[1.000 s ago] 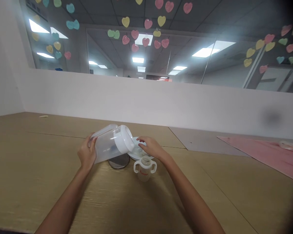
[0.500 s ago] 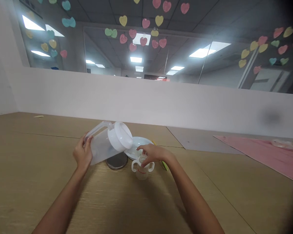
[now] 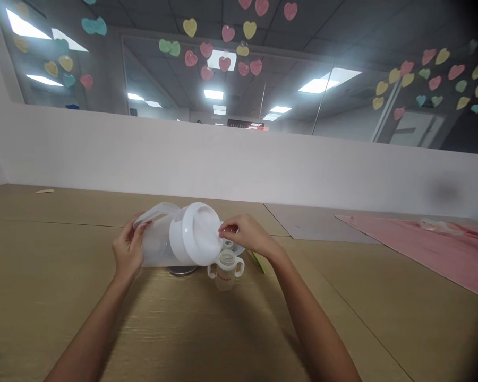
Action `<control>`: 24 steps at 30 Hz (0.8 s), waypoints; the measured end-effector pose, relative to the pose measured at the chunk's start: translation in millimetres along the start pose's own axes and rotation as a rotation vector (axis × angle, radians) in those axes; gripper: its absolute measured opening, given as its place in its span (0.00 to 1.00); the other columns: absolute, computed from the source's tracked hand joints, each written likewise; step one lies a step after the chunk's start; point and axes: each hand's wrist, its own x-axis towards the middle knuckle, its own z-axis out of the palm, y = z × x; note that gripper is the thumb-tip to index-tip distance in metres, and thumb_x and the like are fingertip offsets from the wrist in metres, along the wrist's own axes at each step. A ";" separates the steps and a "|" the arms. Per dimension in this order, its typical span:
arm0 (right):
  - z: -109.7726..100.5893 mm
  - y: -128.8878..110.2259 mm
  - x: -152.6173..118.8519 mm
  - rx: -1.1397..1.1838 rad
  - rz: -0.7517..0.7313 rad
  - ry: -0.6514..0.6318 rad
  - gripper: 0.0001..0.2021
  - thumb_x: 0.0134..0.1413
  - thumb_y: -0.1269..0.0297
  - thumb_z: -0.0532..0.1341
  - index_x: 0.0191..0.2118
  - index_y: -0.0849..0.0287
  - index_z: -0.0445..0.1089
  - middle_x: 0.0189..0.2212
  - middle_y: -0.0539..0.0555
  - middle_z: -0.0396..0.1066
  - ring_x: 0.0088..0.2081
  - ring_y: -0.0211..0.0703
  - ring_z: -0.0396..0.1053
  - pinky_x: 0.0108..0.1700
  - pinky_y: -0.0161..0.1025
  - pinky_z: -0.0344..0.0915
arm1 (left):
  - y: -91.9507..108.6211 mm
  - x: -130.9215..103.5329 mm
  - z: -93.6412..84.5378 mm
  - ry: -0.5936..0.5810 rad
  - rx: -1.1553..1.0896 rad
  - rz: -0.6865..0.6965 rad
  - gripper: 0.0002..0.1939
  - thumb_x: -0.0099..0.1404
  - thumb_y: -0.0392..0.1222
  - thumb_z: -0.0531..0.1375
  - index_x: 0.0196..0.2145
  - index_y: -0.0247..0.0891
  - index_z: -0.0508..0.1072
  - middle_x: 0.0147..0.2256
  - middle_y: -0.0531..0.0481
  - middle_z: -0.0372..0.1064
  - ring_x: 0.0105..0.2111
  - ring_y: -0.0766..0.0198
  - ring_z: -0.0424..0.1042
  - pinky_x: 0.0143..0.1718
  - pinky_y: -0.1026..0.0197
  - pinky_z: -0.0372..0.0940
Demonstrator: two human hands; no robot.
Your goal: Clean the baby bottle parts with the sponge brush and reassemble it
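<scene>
My left hand [image 3: 129, 246] is closed around the lower end of a translucent plastic pitcher [image 3: 157, 241], near its handle. The pitcher is tipped almost level, its white lid [image 3: 203, 236] towards the right. Pinched fingers of my right hand [image 3: 239, 233] meet the lid's right edge. Below that hand an open baby bottle [image 3: 225, 273] with two white handles and red print stands upright on the table, just under the lid. Whether liquid flows from the pitcher cannot be made out.
Partly hidden behind the pitcher and bottle are a dark round disc [image 3: 182, 271] and a pale plate [image 3: 239, 249]. A green-yellow stick [image 3: 258, 262] lies right of the bottle. A pink cloth [image 3: 414, 244] covers the table's right side. A white wall [image 3: 239, 164] bounds the back.
The pitcher has tipped further, its lid now lower and over the bottle's left side. My right hand has lifted off the bottle's top and moved up-left to the lid.
</scene>
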 end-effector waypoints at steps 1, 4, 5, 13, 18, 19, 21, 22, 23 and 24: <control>-0.3 0.4 -0.1 -0.010 0.010 -0.022 0.08 0.49 0.65 0.59 0.31 0.58 0.76 0.30 0.51 0.75 0.31 0.36 0.68 0.32 0.32 0.59 | -1.2 -0.3 0.2 -0.006 0.002 0.006 0.23 0.60 0.54 0.55 0.46 0.36 0.72 0.41 0.44 0.73 0.44 0.57 0.71 0.47 0.56 0.64; -1.4 1.0 -0.5 -0.030 0.027 -0.058 0.08 0.49 0.66 0.59 0.29 0.58 0.76 0.29 0.51 0.75 0.30 0.36 0.68 0.31 0.31 0.58 | -4.7 -1.2 0.9 -0.039 0.014 0.017 0.23 0.59 0.54 0.56 0.46 0.37 0.72 0.42 0.45 0.73 0.45 0.56 0.70 0.49 0.55 0.63; -1.8 0.9 -0.7 -0.037 0.029 -0.060 0.08 0.49 0.66 0.58 0.29 0.58 0.76 0.29 0.51 0.75 0.30 0.36 0.68 0.30 0.31 0.58 | -5.5 -1.6 1.2 -0.045 0.015 0.017 0.23 0.59 0.54 0.56 0.46 0.37 0.72 0.42 0.45 0.73 0.45 0.56 0.70 0.49 0.55 0.63; -3.6 0.0 -2.3 -0.043 -0.001 -0.046 0.09 0.50 0.65 0.58 0.30 0.58 0.76 0.30 0.51 0.75 0.30 0.36 0.68 0.31 0.31 0.59 | -5.6 -0.4 2.4 -0.036 -0.004 0.003 0.22 0.59 0.54 0.56 0.43 0.35 0.73 0.41 0.44 0.73 0.43 0.57 0.71 0.46 0.58 0.64; -8.3 1.4 -2.7 0.012 0.018 0.152 0.12 0.53 0.60 0.56 0.37 0.58 0.74 0.30 0.52 0.74 0.31 0.37 0.68 0.33 0.33 0.62 | -18.0 9.9 -1.1 0.130 -0.007 -0.100 0.21 0.58 0.54 0.55 0.35 0.32 0.74 0.32 0.47 0.73 0.32 0.62 0.70 0.33 0.63 0.64; -9.4 2.6 -2.8 0.034 0.030 0.189 0.12 0.53 0.60 0.56 0.37 0.59 0.73 0.29 0.52 0.74 0.30 0.37 0.68 0.33 0.33 0.62 | -23.3 12.1 -2.0 0.183 -0.025 -0.123 0.20 0.58 0.54 0.55 0.34 0.32 0.73 0.31 0.47 0.72 0.31 0.63 0.69 0.32 0.64 0.63; -10.8 7.1 -3.4 0.083 0.054 0.240 0.13 0.52 0.59 0.56 0.37 0.60 0.73 0.25 0.51 0.73 0.27 0.37 0.68 0.33 0.34 0.63 | -35.8 15.3 -4.0 0.298 -0.066 -0.176 0.20 0.58 0.54 0.54 0.34 0.32 0.72 0.30 0.49 0.70 0.29 0.65 0.68 0.31 0.65 0.63; -10.8 10.7 -3.9 0.113 0.067 0.252 0.13 0.52 0.58 0.55 0.36 0.60 0.73 0.24 0.51 0.72 0.26 0.37 0.68 0.32 0.34 0.63 | -42.2 16.4 -5.1 0.356 -0.074 -0.204 0.20 0.58 0.54 0.54 0.35 0.32 0.72 0.30 0.49 0.70 0.29 0.66 0.68 0.31 0.65 0.62; -10.2 15.5 -4.7 0.149 0.085 0.267 0.14 0.52 0.58 0.55 0.35 0.61 0.72 0.23 0.51 0.72 0.25 0.37 0.68 0.31 0.34 0.63 | -48.4 17.1 -6.3 0.409 -0.069 -0.231 0.20 0.58 0.54 0.53 0.35 0.32 0.72 0.30 0.49 0.70 0.29 0.66 0.68 0.31 0.65 0.62; -8.9 21.6 -5.8 0.182 0.109 0.282 0.14 0.52 0.57 0.54 0.34 0.61 0.72 0.22 0.52 0.72 0.24 0.37 0.67 0.31 0.34 0.63 | -54.0 17.6 -7.5 0.458 -0.058 -0.256 0.20 0.58 0.53 0.53 0.36 0.32 0.71 0.30 0.49 0.69 0.29 0.66 0.68 0.31 0.65 0.62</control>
